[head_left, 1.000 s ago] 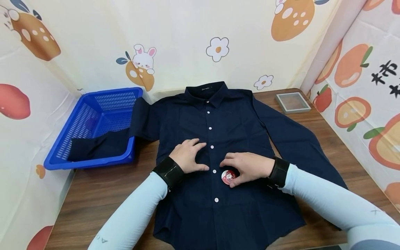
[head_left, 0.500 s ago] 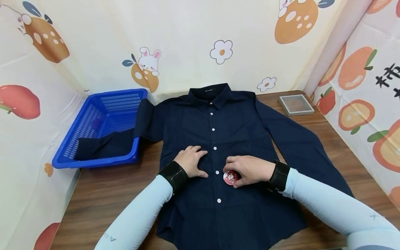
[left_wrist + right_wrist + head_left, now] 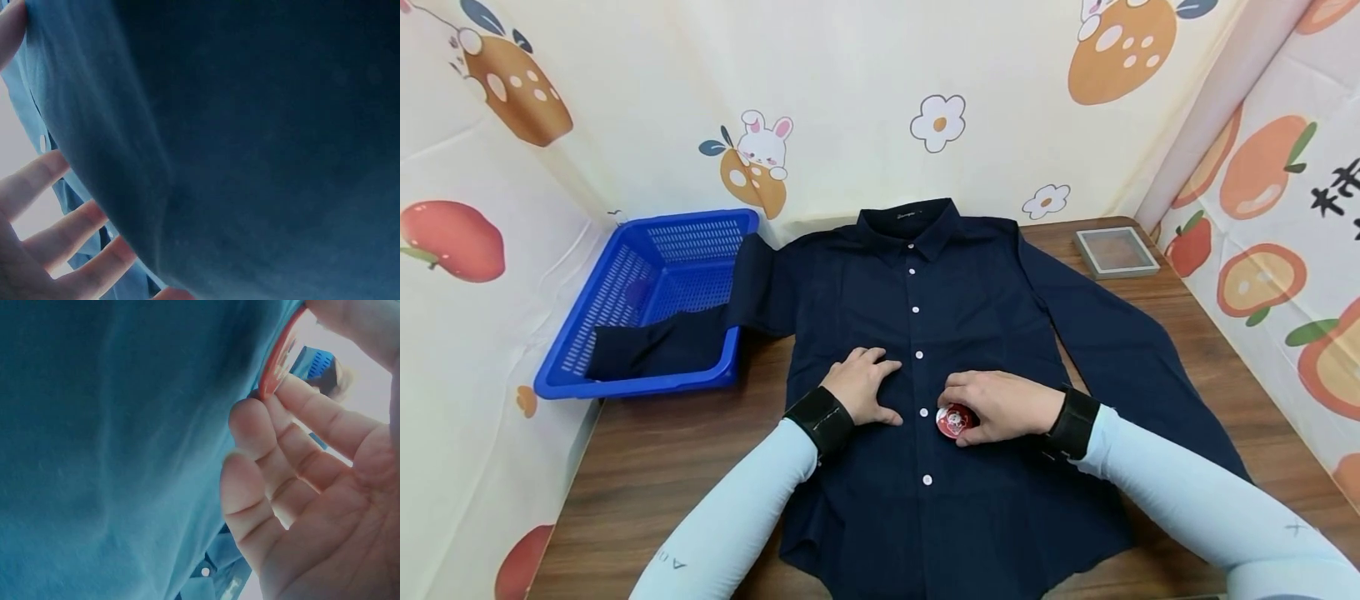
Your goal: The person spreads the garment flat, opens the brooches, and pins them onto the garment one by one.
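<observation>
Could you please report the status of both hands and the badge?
Right hand pinches round red badge against navy button-up shirt. Left hand rests on shirt front. Nothing visibly blocking either.

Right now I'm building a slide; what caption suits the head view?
Right-hand fingers hold a red badge against a navy shirt; left-hand fingers rest beside its buttons.

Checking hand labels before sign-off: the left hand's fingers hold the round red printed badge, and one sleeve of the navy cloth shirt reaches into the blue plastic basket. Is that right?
Not quite: the head view shows the right hand holding the round red printed badge, while the left hand rests on the navy cloth shirt. One sleeve does reach into the blue plastic basket.
</observation>
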Available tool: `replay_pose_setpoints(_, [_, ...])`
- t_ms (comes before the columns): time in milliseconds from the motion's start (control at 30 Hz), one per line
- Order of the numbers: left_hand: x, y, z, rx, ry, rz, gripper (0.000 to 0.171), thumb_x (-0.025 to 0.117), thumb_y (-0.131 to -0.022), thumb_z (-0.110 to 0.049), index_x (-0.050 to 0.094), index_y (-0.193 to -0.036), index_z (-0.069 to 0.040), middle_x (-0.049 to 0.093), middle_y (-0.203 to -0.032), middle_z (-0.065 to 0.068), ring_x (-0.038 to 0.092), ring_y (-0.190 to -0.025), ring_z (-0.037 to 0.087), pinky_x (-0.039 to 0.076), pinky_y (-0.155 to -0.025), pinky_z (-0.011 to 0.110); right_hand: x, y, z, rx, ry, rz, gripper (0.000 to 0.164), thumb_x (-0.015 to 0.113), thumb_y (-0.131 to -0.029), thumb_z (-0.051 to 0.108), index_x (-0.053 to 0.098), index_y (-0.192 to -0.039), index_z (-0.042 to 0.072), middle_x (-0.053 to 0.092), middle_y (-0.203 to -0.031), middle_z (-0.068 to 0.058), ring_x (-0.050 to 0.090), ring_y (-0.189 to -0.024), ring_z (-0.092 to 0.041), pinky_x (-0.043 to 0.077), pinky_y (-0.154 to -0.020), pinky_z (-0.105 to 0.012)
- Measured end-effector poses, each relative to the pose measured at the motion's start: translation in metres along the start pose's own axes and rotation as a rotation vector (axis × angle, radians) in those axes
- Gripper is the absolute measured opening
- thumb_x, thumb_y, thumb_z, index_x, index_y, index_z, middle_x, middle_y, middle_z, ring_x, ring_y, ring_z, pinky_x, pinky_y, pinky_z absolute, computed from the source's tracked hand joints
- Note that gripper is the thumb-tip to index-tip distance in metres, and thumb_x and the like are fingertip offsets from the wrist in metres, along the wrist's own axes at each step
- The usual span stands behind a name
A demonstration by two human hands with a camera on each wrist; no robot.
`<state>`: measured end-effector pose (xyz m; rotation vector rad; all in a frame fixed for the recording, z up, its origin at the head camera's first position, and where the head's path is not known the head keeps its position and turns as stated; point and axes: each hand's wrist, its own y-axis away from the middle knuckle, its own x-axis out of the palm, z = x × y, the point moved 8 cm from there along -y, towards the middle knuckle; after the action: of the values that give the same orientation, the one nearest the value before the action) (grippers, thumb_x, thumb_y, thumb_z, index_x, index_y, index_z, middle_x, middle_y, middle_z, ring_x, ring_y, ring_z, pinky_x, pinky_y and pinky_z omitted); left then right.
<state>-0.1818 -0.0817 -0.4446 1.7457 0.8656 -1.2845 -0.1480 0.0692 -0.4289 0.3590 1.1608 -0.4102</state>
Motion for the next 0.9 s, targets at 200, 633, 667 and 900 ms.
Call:
replay_pose_setpoints(200, [0.001,0.000,0.001,0.005,0.013,-0.002,0.087,0.080,-0.065,-0.062,0.054,-0.138,-0.022,0.044,-0.144,0.007,0.041,-0.130,0.028,0.046,-0.092,0.052,-0.011,0.001,-0.007,0.037,-0.007,-0.043,0.046,0.076,-0.080,0.042,0.064,-0.117,0.018,0.054,-0.100,0.010,0.051,-0.084,-0.002,0.048,-0.074,-0.024])
replay_pose_setpoints(633, [-0.002,0.000,-0.001,0.013,0.039,-0.024,0.087,0.081,-0.064,-0.060,0.056,-0.136,-0.020,0.045,-0.144,0.009,0.041,-0.130,0.029,0.046,-0.092,0.052,-0.043,0.000,-0.020,0.084,-0.053,-0.147,0.043,0.077,-0.081,0.039,0.062,-0.114,0.016,0.056,-0.100,0.007,0.054,-0.083,-0.009,0.048,-0.073,-0.024])
replay_pose_setpoints(667, [-0.002,0.000,-0.001,0.015,0.041,-0.026,0.086,0.081,-0.064,-0.060,0.056,-0.136,-0.019,0.045,-0.144,0.010,0.041,-0.130,0.029,0.046,-0.092,0.052,-0.045,0.000,-0.022,0.090,-0.064,-0.157,0.043,0.077,-0.081,0.039,0.061,-0.113,0.016,0.056,-0.099,0.007,0.055,-0.082,-0.010,0.048,-0.072,-0.024])
replay_pose_setpoints(900, [-0.001,-0.001,0.001,0.018,0.045,-0.028,0.086,0.081,-0.064,-0.060,0.057,-0.135,-0.019,0.045,-0.143,0.010,0.041,-0.129,0.029,0.046,-0.093,0.051,-0.057,0.000,-0.034,0.123,-0.127,-0.236,0.039,0.079,-0.080,0.036,0.061,-0.108,0.016,0.055,-0.092,0.007,0.056,-0.080,-0.016,0.046,-0.070,-0.025])
